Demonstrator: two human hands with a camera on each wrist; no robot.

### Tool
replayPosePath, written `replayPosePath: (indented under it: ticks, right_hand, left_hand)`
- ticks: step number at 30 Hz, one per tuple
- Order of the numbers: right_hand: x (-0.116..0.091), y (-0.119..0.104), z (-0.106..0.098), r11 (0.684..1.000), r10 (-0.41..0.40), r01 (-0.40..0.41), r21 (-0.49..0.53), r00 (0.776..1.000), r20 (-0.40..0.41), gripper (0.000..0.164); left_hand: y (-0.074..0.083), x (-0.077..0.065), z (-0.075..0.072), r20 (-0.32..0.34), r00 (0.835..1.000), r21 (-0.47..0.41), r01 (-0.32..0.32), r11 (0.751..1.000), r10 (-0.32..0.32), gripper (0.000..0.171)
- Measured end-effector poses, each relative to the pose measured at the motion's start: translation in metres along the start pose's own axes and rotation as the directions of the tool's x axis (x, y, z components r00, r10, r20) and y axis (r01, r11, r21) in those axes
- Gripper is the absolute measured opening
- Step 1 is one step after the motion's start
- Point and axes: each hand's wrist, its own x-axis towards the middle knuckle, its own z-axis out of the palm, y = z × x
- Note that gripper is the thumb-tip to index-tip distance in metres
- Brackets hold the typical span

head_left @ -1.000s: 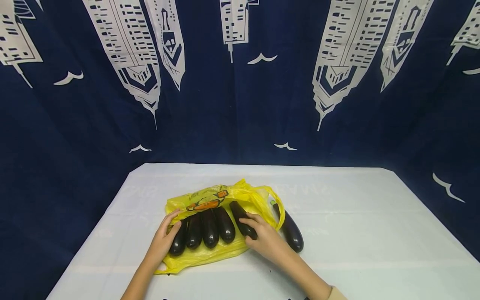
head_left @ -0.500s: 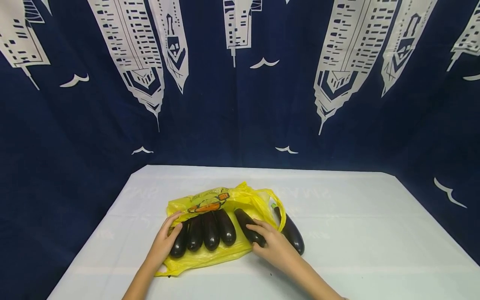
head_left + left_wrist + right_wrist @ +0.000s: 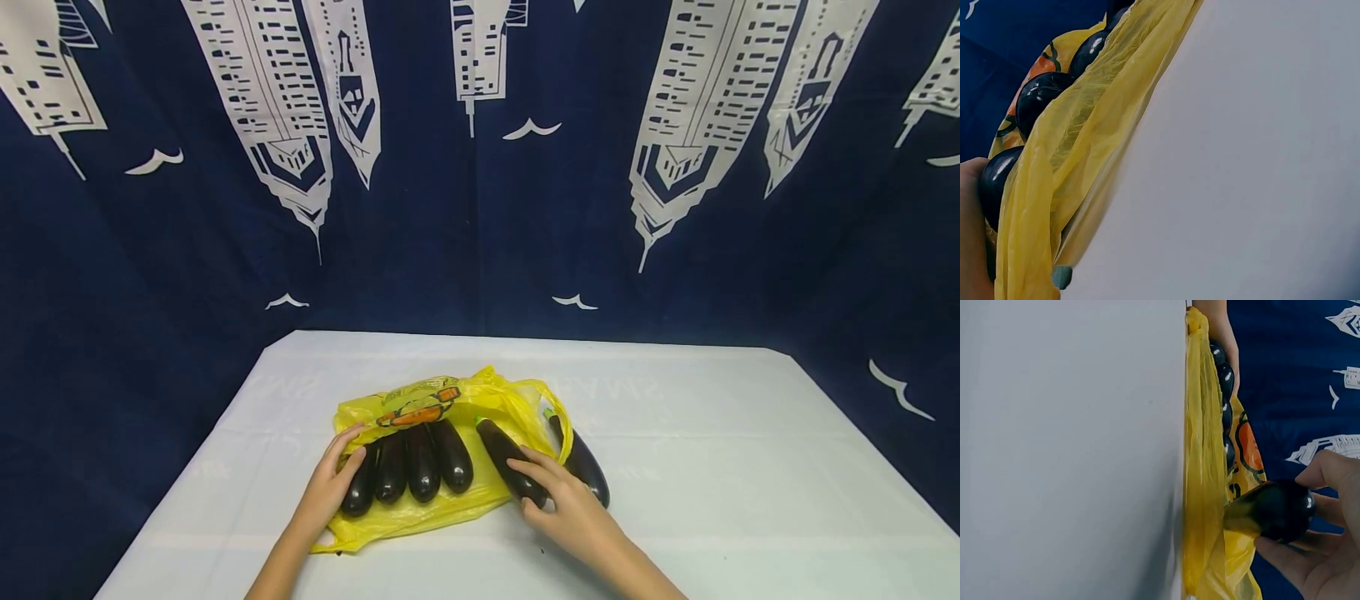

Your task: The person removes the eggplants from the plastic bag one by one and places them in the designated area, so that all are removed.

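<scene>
A dark purple eggplant lies slanted over the right part of an open yellow plastic bag. My right hand grips its rounded end between thumb and fingers; in the right wrist view, that eggplant points its narrow end into the bag. Several more eggplants sit side by side in the bag's mouth, stem ends hidden under the printed upper layer. At the bag's left edge my left hand rests with fairly straight fingers on the bag, its thumb touching the leftmost eggplant.
Another eggplant with a green stem lies right of the bag, partly behind a bag handle and my right hand. Everything is on a white table. A navy curtain with white building prints hangs behind.
My right hand has drawn its eggplant toward me and to the right, away from the row, so its green stem end now shows. The left hand stays in place.
</scene>
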Motion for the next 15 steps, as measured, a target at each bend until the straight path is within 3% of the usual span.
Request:
replayPosePath:
  ticks: [7, 15]
  right_hand:
    - [-0.019, 0.005, -0.005, 0.999, -0.033, 0.034, 0.005, 0.997, -0.064, 0.048]
    - [-0.031, 0.012, -0.013, 0.989, -0.145, 0.138, -0.053, 0.977, -0.156, 0.054]
  left_hand:
    - [0.001, 0.001, 0.000, 0.009, 1.000, 0.006, 0.004, 1.000, -0.004, 0.040]
    - [-0.001, 0.002, 0.000, 0.006, 1.000, 0.003, 0.018, 1.000, -0.018, 0.039]
